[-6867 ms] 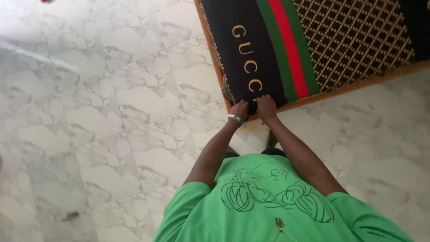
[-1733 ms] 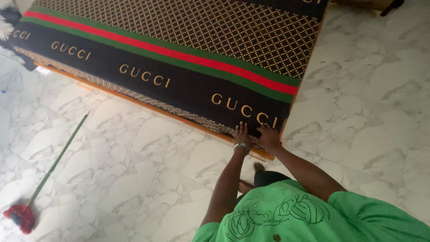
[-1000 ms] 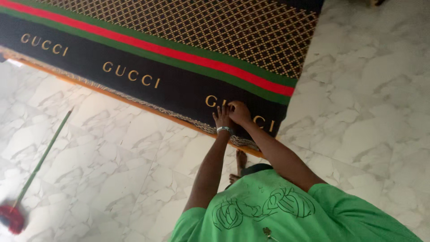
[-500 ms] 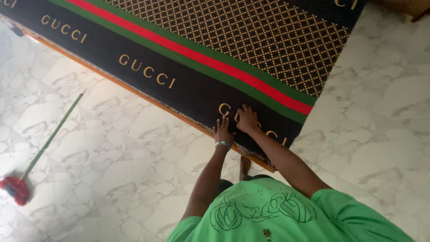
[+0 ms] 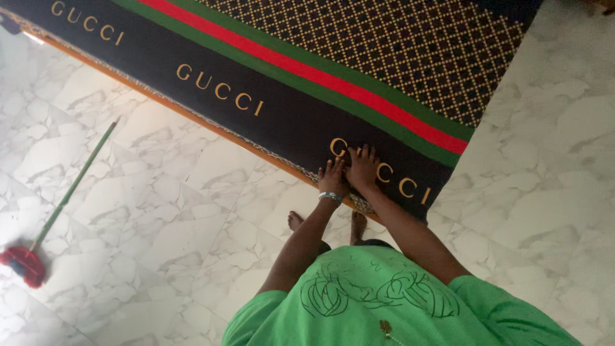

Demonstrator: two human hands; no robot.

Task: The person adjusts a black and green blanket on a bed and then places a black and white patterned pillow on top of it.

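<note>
Since the earlier frame both hands have slid a little along the rug's near border toward its right corner, and the view has shifted so the broom sits lower at the left.

The marble floor (image 5: 160, 192) carries everything — pale veined tiles filling the lower left and the right side. On it lies the dark rug (image 5: 288, 125), running from the upper left corner down to the right, with a black border along its near edge, green and red stripes beyond that, and a gold lattice field farther in. A broom (image 5: 61, 208) with a green handle and red head lies on the floor well apart from the rug, near the left edge.

The 2 hands rest side by side on the black border, close to the rug's near right corner. The left hand (image 5: 333, 179), a bracelet at its wrist, lies flat with fingers spread. The right hand (image 5: 363, 168) touches it, fingers likewise spread and pressed down on the pile — neither pinches anything.
</note>
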